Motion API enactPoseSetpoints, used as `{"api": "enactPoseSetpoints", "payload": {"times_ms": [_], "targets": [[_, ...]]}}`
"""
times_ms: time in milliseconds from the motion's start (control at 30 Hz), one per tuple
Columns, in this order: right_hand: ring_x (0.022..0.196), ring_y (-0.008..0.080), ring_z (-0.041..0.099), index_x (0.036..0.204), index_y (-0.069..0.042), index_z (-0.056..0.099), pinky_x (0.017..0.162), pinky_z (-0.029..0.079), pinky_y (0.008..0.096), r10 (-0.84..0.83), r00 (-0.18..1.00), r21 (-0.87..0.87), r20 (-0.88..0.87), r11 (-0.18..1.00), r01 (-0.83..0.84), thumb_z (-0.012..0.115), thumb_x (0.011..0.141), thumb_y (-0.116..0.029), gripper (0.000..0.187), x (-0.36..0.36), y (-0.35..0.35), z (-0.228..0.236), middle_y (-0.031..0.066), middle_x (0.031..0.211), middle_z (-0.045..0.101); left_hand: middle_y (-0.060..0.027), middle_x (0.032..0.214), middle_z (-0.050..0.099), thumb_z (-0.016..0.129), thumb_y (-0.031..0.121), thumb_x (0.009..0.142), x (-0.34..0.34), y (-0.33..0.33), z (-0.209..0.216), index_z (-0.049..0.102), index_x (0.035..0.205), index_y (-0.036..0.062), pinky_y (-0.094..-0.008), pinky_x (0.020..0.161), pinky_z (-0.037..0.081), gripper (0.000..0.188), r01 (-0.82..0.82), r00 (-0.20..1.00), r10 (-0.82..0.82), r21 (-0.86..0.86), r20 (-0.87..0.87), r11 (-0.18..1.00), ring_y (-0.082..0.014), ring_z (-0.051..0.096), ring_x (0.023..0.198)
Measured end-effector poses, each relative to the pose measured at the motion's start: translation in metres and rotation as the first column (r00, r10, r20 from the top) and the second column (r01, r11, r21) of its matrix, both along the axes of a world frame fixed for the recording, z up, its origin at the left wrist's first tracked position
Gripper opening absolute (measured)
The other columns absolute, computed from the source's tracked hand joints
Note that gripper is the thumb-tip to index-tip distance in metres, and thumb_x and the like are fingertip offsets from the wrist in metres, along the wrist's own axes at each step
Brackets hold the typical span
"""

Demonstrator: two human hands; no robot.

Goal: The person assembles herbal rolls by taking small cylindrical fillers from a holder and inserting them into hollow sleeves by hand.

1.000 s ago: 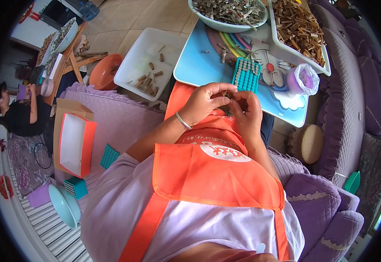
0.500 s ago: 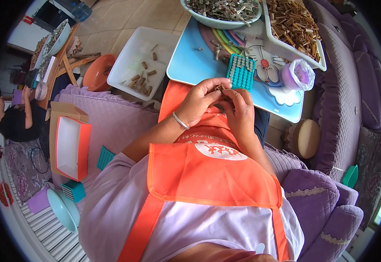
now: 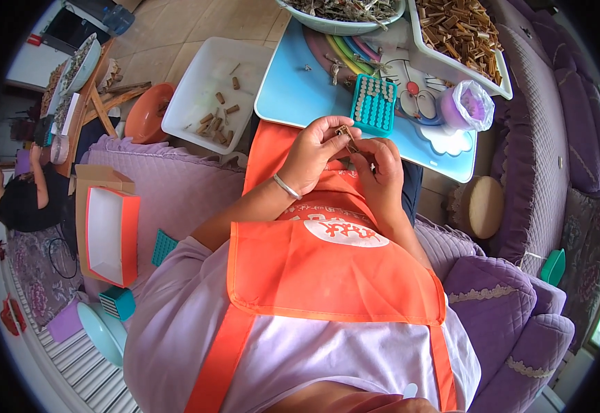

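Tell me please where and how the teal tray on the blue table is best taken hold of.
Probably by its left and right edges, from the person's side: the teal tray is rectangular and lies flat, and small pale pieces occupy part of its top.

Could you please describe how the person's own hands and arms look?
The left hand and right hand are ungloved. A thin silvery bangle circles the left wrist. The pale lilac left sleeve stops short of the bare forearm. An orange apron covers the chest.
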State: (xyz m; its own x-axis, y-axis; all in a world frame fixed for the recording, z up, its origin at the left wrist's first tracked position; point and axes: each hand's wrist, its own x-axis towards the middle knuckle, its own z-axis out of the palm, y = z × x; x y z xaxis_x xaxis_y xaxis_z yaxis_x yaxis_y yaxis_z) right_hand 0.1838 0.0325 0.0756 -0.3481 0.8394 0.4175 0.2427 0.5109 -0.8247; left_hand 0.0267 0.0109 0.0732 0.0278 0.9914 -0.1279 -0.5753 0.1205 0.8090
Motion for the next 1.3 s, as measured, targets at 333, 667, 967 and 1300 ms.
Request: {"api": "enactPoseSetpoints", "payload": {"times_ms": [333, 667, 967, 1300], "targets": [[0.077, 0.0257, 0.057, 0.102, -0.003, 0.064, 0.067, 0.048, 0.0328, 0.003, 0.996, 0.075, 0.092, 0.997, -0.010, 0.062, 0.080, 0.005, 0.024, 0.005, 0.001, -0.008, 0.0115, 0.086, 0.058, -0.0089, 0.105, 0.061, 0.053, 0.006, 0.095, 0.002, 0.003, -0.004, 0.052, 0.115, 0.0026, -0.0322, 0.087, 0.054, 0.020, -0.026, 0.996, 0.033, -0.083, 0.080, 0.996, -0.0162, 0.061, 0.098], [0.083, 0.0248, 0.057, 0.095, -0.004, 0.067, 0.073, 0.047, 0.0342, 0.006, 0.999, -0.101, 0.048, 0.995, -0.001, 0.068, 0.082, -0.008, 0.014, -0.003, 0.027, -0.032, 0.0107, 0.090, 0.058, -0.0103, 0.109, 0.062, 0.052, 0.006, 0.095, -0.008, 0.023, -0.048, 0.055, 0.118, 0.0038, -0.0345, 0.087, 0.052, 0.024, -0.083, 0.990, 0.101, -0.165, 0.102, 0.983, -0.0190, 0.061, 0.099], [0.085, 0.0276, 0.057, 0.090, -0.015, 0.071, 0.077, 0.045, 0.0386, -0.124, 0.900, 0.351, 0.418, 0.936, -0.033, 0.065, 0.075, -0.005, 0.019, -0.003, 0.105, -0.052, 0.0032, 0.090, 0.061, -0.0119, 0.112, 0.061, 0.054, 0.010, 0.095, -0.016, 0.043, -0.078, 0.049, 0.118, 0.0076, -0.0320, 0.084, 0.050, 0.024, 0.050, 0.981, -0.009, -0.211, 0.192, 0.976, -0.0209, 0.062, 0.100], [0.093, 0.0272, 0.056, 0.087, -0.013, 0.067, 0.080, 0.045, 0.0402, -0.053, 0.847, 0.275, 0.529, 0.955, -0.112, 0.066, 0.076, -0.009, 0.012, -0.001, 0.117, -0.049, 0.0026, 0.094, 0.060, -0.0132, 0.110, 0.062, 0.052, 0.006, 0.095, -0.015, 0.050, -0.075, 0.051, 0.112, 0.0057, -0.0312, 0.085, 0.052, 0.017, 0.104, 0.971, -0.058, -0.187, 0.232, 0.977, -0.0210, 0.062, 0.099]]}}
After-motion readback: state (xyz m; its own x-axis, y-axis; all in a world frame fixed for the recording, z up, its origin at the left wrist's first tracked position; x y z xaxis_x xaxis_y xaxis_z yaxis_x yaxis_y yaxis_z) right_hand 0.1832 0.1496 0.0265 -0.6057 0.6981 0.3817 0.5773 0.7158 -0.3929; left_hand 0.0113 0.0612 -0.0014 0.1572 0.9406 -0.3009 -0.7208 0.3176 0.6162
